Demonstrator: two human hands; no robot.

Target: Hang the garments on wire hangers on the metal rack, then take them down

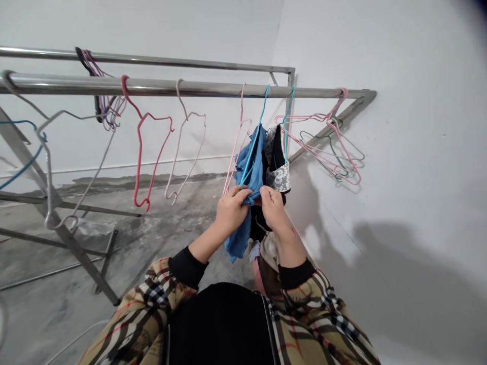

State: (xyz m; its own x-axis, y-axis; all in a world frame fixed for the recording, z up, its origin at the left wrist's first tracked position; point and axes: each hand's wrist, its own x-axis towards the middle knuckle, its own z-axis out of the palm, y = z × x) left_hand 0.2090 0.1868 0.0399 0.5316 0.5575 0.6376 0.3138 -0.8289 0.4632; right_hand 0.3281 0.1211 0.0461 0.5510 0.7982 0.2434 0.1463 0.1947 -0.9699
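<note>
A blue garment [257, 167] hangs from a light-blue hanger [251, 147] hooked on the front metal rail [160, 87]. With fingers pinched, my left hand [233, 205] grips the cloth near the hanger's lower end. My right hand [272, 204] pinches the same garment at its right edge. Some cloth between the hands is bunched, and part of it drops below my left hand. Just behind, a black garment with a white lace pattern [279, 177] is on another light-blue hanger [293, 104].
Bare hangers line the rail: a red one [138, 152], a pale pink one [185, 119], and a pink cluster [344, 121] at the right. A second rail [171, 61] runs behind. Below my right hand lie piled clothes [268, 253]. A white wall [399, 152] stands at right.
</note>
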